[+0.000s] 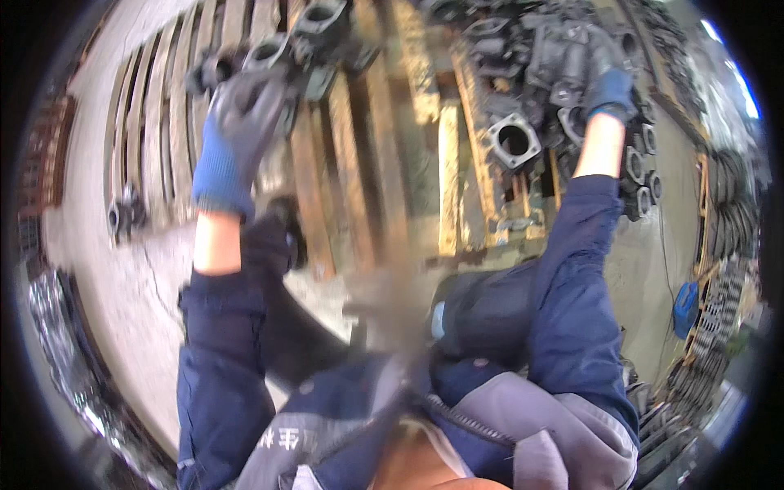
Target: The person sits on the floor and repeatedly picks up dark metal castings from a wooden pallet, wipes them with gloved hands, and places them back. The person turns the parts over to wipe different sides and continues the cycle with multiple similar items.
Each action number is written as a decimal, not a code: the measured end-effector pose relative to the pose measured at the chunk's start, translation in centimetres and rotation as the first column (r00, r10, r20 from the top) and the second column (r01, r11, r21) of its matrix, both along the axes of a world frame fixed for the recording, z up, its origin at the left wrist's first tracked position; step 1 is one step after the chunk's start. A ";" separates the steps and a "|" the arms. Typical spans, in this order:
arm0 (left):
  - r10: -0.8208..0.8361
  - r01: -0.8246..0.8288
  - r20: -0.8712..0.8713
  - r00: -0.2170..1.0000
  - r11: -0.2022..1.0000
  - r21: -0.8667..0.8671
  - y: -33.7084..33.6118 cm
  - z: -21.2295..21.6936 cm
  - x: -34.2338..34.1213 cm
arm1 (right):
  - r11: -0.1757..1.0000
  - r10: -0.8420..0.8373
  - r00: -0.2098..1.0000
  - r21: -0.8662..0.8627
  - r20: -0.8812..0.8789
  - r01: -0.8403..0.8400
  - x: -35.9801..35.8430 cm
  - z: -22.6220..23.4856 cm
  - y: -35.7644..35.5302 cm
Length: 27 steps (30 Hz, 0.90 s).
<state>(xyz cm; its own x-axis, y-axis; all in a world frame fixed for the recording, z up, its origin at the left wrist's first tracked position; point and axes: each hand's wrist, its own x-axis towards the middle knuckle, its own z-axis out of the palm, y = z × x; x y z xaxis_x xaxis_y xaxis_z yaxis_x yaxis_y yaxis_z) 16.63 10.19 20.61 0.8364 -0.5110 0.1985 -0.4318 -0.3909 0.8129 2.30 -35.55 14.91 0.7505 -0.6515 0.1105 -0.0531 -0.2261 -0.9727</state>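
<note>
Both my hands wear grey gloves with blue cuffs. My left hand (247,118) is at the far left, its fingers closed round the near side of a dark flanged metal casting (265,53). Just beyond it, another flanged casting (320,16) stands on the slats with its round opening upward. My right hand (606,73) reaches into a heap of dark castings at the far right, closed at the side of a bulky pipe-shaped casting (563,57). Its fingertips are blurred. Nearer me in that heap lies a casting with a square flange and round hole (514,141).
A worn wooden pallet (359,155) lies beneath the castings, with another slatted pallet (155,122) to its left. One small casting (127,215) rests on the concrete floor there. At the right are a blue object (686,310) and rows of stacked metal parts (719,302).
</note>
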 end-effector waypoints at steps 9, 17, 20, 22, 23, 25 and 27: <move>-0.003 -0.004 -0.068 0.998 0.996 -0.093 2.0 -1.7 1.5 | 0.894 0.403 0.899 -0.137 -0.169 -0.426 1.0 5.6 9.8; 0.115 -0.120 -0.063 0.991 0.990 -0.072 5.1 -3.5 1.9 | 0.554 0.680 0.615 -0.271 -0.399 -0.787 0.8 -2.7 28.1; 0.162 -0.165 -0.052 0.985 0.985 -0.055 6.6 -3.8 2.1 | -0.024 0.393 0.196 -0.223 -0.898 -0.974 -2.4 -5.3 33.2; 0.204 -0.205 -0.030 0.978 0.979 -0.022 6.9 -4.6 1.7 | -0.383 0.240 0.253 -0.331 -0.937 -0.863 -4.7 -6.7 34.7; 0.235 -0.235 0.000 0.972 0.972 0.015 6.8 -5.3 1.5 | -0.365 0.267 0.269 -0.356 -0.925 -0.860 -5.3 -7.2 34.4; 0.306 -0.325 0.132 0.943 0.932 0.162 5.8 -7.6 0.1 | -0.336 0.277 0.235 -0.323 -0.932 -0.885 -6.0 -8.0 34.3; 0.333 -0.340 0.072 0.940 0.911 0.234 4.8 -10.7 -2.3 | -0.292 0.259 0.208 -0.281 -0.943 -0.914 -6.3 -8.0 34.0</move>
<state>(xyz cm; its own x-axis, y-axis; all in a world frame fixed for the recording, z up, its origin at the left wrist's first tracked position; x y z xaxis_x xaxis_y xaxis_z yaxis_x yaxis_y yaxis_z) 14.31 15.04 9.86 0.9627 -0.2358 0.1325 -0.2627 -0.6986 0.6656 -4.03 -1.59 6.88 0.7129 0.4863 -0.5053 0.5347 -0.8431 -0.0570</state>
